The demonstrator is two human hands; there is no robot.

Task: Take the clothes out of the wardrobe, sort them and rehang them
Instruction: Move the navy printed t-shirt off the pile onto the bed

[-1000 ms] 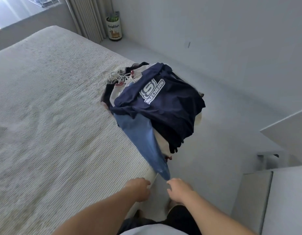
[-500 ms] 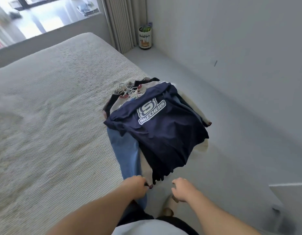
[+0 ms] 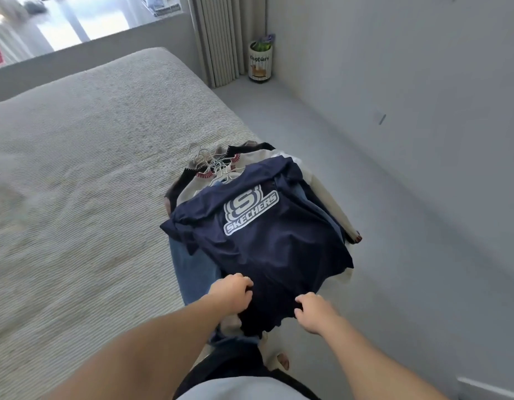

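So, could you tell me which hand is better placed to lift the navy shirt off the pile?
Probably the left hand: it already grips the navy shirt's hem over the pile; the right hand holds only its overhanging corner.

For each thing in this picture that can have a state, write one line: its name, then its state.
Navy shirt: top of pile, logo up, hem gripped.
Hangers: still in clothes, hooks bunched.
Left hand: gripping the hem.
Right hand: gripping the hem.
Curtain: drawn aside.

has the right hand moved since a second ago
Yes. The right hand has moved onto the navy shirt's hem, away from the bed edge.
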